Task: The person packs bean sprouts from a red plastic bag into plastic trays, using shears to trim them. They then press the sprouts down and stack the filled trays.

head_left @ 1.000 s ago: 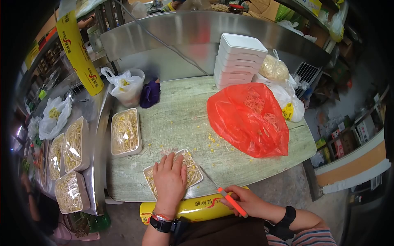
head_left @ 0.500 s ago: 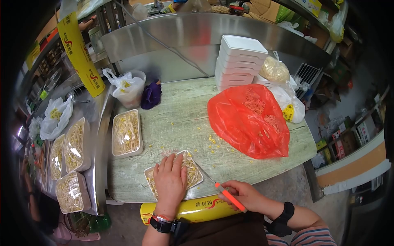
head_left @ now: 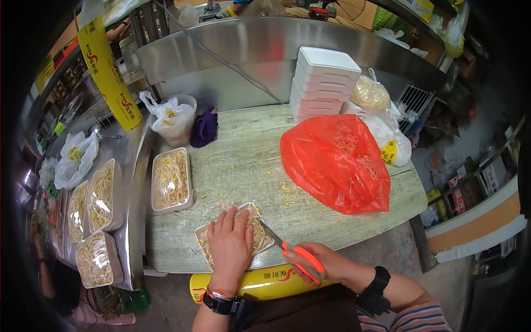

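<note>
Bean sprouts fill a white tray (head_left: pixel 261 237) at the front edge of the table. My left hand (head_left: pixel 229 246) lies palm down across it, fingers stretched out and a little apart, hiding much of the sprouts. In my right hand (head_left: pixel 326 261) is a pair of scissors (head_left: pixel 285 247) with orange handles, held low on the right. Their blades point up and left, overlapping the tray's right edge in this view. Just beneath the table edge lies a thick yellow roll of cling film (head_left: pixel 265 283), in front of my body.
A sprout tray (head_left: pixel 171 180) stands left on the table (head_left: pixel 238 133); several more (head_left: pixel 102 196) sit on the steel counter. A red plastic bag (head_left: pixel 326 166) lies right, before stacked white trays (head_left: pixel 326 77). A white tub (head_left: pixel 177 124) and purple cloth (head_left: pixel 204 128) stand at back left.
The scissors have turned in my right hand: they were nearly edge-on, and now the orange handle loop shows. My right hand has shifted slightly; my left hand stays on the tray.
</note>
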Tool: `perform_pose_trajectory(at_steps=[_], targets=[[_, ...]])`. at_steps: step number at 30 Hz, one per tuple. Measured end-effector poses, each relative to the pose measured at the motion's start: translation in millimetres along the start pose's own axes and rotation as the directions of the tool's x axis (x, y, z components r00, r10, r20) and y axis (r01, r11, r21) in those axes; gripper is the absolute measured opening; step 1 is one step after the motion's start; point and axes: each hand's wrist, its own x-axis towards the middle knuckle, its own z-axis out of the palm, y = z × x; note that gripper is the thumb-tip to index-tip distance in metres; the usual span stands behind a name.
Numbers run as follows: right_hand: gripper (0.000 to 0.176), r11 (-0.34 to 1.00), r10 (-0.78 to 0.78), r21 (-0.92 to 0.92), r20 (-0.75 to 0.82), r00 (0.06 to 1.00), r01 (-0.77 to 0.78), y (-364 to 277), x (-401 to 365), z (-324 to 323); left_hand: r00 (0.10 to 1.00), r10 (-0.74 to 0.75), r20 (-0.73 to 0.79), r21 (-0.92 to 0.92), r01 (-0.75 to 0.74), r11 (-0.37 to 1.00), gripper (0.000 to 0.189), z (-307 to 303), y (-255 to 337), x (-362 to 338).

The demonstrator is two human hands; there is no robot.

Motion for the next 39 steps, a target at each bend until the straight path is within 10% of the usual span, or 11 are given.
perform_pose_trajectory(at_steps=[16, 18, 30, 39], targets=[[0.052, 0.961, -0.143, -0.248, -0.076, 0.987, 0.12, 2, -20, -30, 1.0, 0.007, -0.026, 0.008, -0.007, 1.0, 0.031, 3, 0, -1], [0.051, 0.703, -0.271, -0.704, -0.135, 0.953, 0.101, -8, -12, -23, 1.0, 0.009, -0.024, 0.006, -0.009, 1.0, 0.031, 4, -1, -1], [0.053, 0.507, -0.387, -0.853, -0.1, 0.917, 0.121, 3, 19, -15, 1.0, 0.007, -0.01, -0.008, -0.007, 1.0, 0.031, 3, -1, 0], [0.043, 0.824, -0.258, -0.556, -0.195, 0.946, 0.11, 12, 16, -25, 1.0, 0.005, -0.01, -0.011, -0.005, 1.0, 0.033, 1, -1, 0]])
